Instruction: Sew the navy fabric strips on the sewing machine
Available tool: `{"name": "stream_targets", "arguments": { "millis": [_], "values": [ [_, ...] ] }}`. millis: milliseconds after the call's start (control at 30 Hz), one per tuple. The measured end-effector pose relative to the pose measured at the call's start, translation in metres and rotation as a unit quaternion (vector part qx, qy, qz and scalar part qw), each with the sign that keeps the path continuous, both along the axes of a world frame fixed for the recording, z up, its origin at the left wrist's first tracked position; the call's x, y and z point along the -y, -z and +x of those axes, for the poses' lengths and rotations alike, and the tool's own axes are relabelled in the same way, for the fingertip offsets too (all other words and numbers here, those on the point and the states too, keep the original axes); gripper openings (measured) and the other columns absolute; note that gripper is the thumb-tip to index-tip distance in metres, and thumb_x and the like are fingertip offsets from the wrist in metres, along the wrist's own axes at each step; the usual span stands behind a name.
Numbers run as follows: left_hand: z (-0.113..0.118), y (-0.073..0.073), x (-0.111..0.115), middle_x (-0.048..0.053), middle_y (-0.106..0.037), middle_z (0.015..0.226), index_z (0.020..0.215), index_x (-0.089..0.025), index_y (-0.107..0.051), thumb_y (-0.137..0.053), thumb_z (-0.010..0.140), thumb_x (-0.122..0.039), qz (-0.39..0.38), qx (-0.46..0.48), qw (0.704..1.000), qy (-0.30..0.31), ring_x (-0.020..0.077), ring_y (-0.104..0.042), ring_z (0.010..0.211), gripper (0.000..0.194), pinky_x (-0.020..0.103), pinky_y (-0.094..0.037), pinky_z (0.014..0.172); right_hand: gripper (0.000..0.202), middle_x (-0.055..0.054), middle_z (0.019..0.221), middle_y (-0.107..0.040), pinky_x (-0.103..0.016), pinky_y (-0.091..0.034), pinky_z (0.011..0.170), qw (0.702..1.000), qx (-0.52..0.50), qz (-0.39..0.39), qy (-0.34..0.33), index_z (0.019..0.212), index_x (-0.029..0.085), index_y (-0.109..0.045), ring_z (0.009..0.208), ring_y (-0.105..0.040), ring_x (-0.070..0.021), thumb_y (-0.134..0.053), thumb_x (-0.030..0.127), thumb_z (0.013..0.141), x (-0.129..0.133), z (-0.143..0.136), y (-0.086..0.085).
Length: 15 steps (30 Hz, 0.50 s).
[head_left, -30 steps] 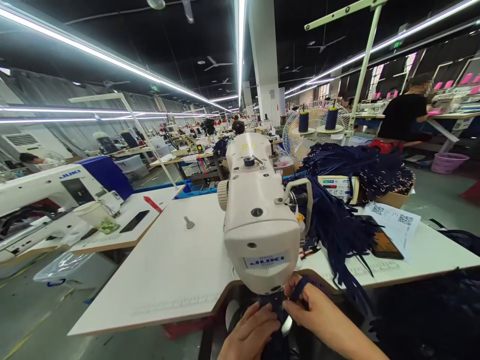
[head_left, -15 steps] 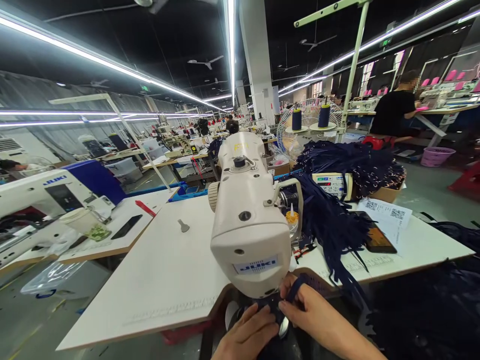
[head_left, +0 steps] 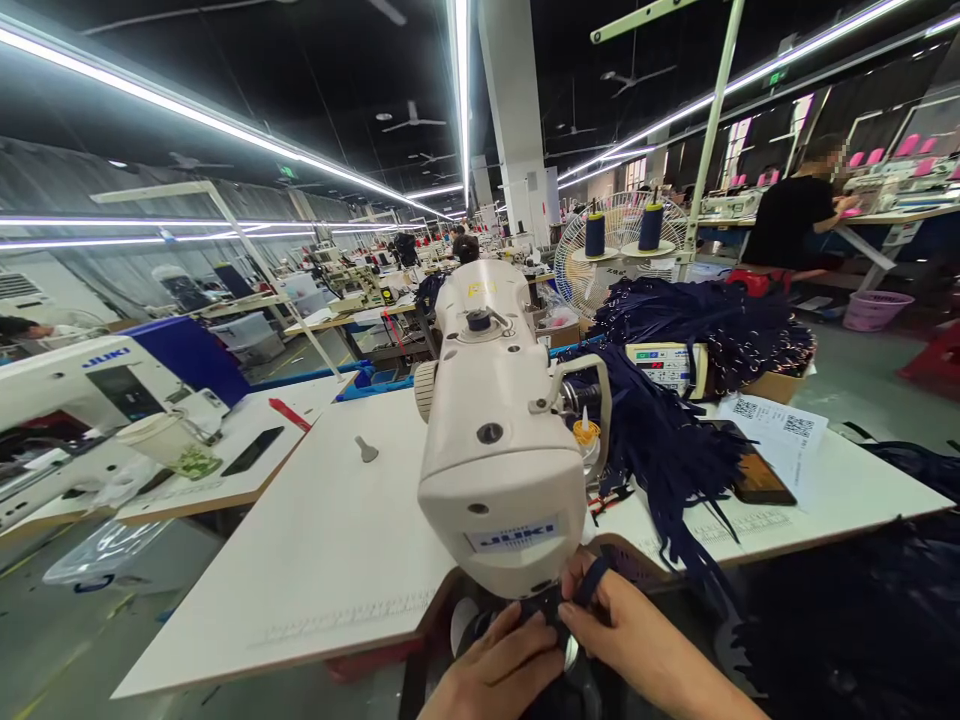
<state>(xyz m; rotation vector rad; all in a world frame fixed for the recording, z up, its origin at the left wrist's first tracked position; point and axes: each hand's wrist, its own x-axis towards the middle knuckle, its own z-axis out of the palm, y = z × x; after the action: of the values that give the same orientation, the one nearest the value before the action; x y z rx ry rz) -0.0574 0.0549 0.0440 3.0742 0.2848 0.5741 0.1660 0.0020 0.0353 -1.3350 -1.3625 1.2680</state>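
Fingers (head_left: pixel 577 608) pinching navy strap (head_left: pixel 592 578), cardboard box (head_left: pixel 772 385) heaped

Long tube lights (head_left: pixel 225 125) on the dark ceiling give bright, cold light, and they glare strongly in white lines. The white table (head_left: pixel 337 540) is evenly lit, with weak shadows only. The wide lens bends the straight lines at the edges. The far background is small and a little soft.

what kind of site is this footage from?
Most likely a garment factory sewing floor. Rows of industrial sewing stations run to the back, a Juki sewing machine stands right in front, and navy fabric strips are heaped beside thread cones on a stand.
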Motion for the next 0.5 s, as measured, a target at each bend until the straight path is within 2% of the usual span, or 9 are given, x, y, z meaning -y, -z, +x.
{"name": "stream_targets", "arguments": {
  "millis": [133, 267, 333, 433, 500],
  "values": [
    [0.002, -0.002, 0.0, 0.002, -0.068, 0.121, 0.133, -0.02, -0.053, -0.042, 0.1, -0.041, 0.05, -0.012, 0.999, 0.01, 0.0104, -0.054, 0.125, 0.04, 0.025, -0.031, 0.112, 0.005, 0.007, 0.072, -0.038, -0.024, -0.033, 0.061, 1.0, -0.006, 0.013, -0.006, 0.088, 0.021, -0.048, 0.067, -0.038, -0.0126, -0.052, 0.02, 0.087, -0.001, 0.0, -0.003],
    [0.005, -0.002, 0.002, 0.0, -0.07, 0.114, 0.125, -0.019, -0.058, -0.037, 0.103, -0.037, 0.103, 0.028, 0.994, -0.001, 0.0091, -0.056, 0.123, 0.035, 0.026, -0.029, 0.114, 0.006, 0.007, 0.07, -0.04, -0.025, -0.034, 0.061, 1.0, -0.018, 0.007, -0.018, 0.09, 0.021, -0.049, 0.065, -0.04, -0.0127, -0.053, 0.021, 0.087, -0.001, 0.003, 0.0],
    [0.006, -0.002, 0.004, -0.002, -0.071, 0.109, 0.121, -0.022, -0.061, -0.037, 0.103, -0.037, 0.129, 0.031, 0.991, -0.015, 0.0089, -0.06, 0.117, 0.034, 0.024, -0.034, 0.112, 0.006, 0.007, 0.067, -0.043, -0.026, -0.037, 0.062, 0.999, -0.025, -0.001, -0.024, 0.092, 0.021, -0.051, 0.064, -0.045, -0.014, -0.053, 0.025, 0.089, -0.003, 0.006, 0.001],
    [0.011, 0.0, 0.007, -0.004, -0.073, 0.103, 0.115, -0.025, -0.064, -0.036, 0.104, -0.032, 0.161, 0.028, 0.986, -0.041, 0.0082, -0.064, 0.107, 0.03, 0.022, -0.04, 0.106, 0.017, 0.002, 0.076, -0.054, -0.029, -0.043, 0.071, 0.998, -0.054, 0.014, 0.003, 0.095, 0.019, -0.054, 0.075, -0.054, -0.0178, -0.054, 0.036, 0.091, -0.011, 0.012, -0.002],
    [0.018, 0.005, 0.011, -0.007, -0.073, 0.096, 0.106, -0.027, -0.067, -0.037, 0.103, -0.023, 0.181, 0.088, 0.977, -0.064, 0.0068, -0.066, 0.099, 0.031, 0.023, -0.035, 0.109, 0.023, -0.002, 0.091, -0.061, -0.033, -0.045, 0.083, 0.995, -0.093, 0.042, 0.017, 0.099, 0.019, -0.056, 0.09, -0.057, -0.021, -0.058, 0.039, 0.089, -0.018, 0.015, -0.006]
  ]
}}
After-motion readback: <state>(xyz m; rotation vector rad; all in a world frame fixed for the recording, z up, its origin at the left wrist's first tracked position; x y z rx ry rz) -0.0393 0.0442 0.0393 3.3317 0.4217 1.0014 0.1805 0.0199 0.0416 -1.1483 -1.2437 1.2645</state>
